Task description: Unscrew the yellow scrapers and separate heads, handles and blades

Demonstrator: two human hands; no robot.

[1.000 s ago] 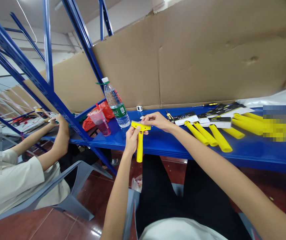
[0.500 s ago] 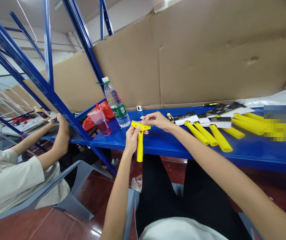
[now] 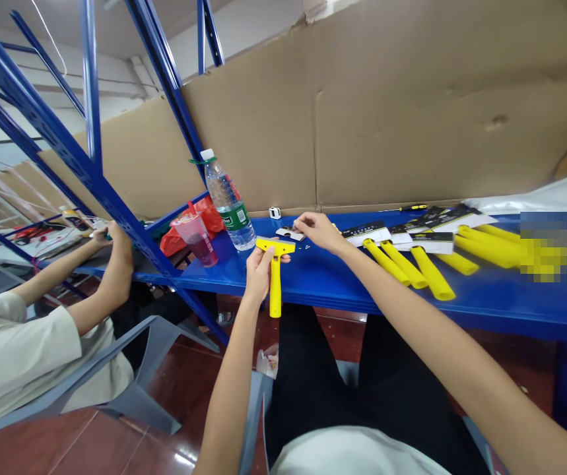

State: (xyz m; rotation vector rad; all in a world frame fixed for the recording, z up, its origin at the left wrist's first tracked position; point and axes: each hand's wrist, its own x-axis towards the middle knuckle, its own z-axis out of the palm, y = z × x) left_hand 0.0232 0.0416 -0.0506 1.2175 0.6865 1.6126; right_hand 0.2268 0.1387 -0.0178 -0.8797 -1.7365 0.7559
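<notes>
Upright in my left hand [image 3: 258, 276] is a yellow T-shaped scraper [image 3: 276, 290], its wide head up and its handle hanging down, just off the table's front edge. My thumb presses on the head near the neck. My right hand [image 3: 319, 233] is apart from the scraper, over the table to its right, with thumb and forefinger pinched together. Whatever is between those fingertips is too small to make out. Beside the fingertips lies a thin pale plate [image 3: 286, 233] on the blue table. Several tiny bits of hardware [image 3: 307, 247] lie below that hand.
A water bottle [image 3: 232, 208] and a cup of red drink [image 3: 199, 241] stand on the left. Yellow scraper handles [image 3: 432, 274] and printed cards [image 3: 367, 232] lie to the right. A screwdriver [image 3: 414, 208] is at the back. Another person's arm [image 3: 115, 277] is at far left.
My right hand has left the scraper's head and moved a little right and back, beside the pale plate. The left hand still holds the scraper. The view has shifted slightly.
</notes>
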